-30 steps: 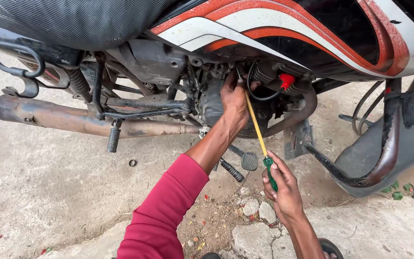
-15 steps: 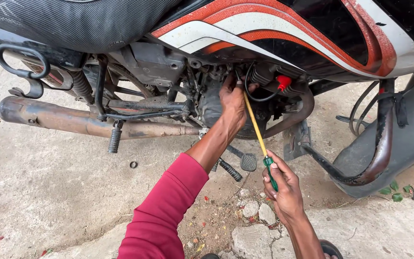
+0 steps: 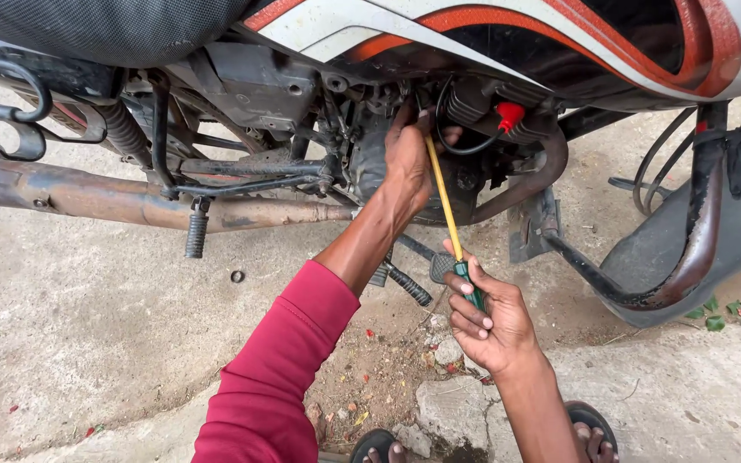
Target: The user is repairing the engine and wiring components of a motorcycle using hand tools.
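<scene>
1. The right hand point(image 3: 495, 321) is closed around the green handle of a long screwdriver point(image 3: 448, 214), nearest the camera. The handle is the place to grip; it looks hard and smooth, so a full wrap of the fingers suits it.
2. The yellow shaft runs up and away from that hand toward the engine. It looks thin, stiff and light, likely to flex little under push.
3. Beyond it, the left hand point(image 3: 405, 159) presses into the engine point(image 3: 473, 129) of the motorcycle point(image 3: 559, 43), fingers curled; whether it holds anything I cannot tell.
4. The screwdriver's tip is hidden behind the left hand, so the part it meets cannot be seen.
5. Left of that hand runs the rusty exhaust pipe point(image 3: 130, 201); it looks rigid and rough.
</scene>
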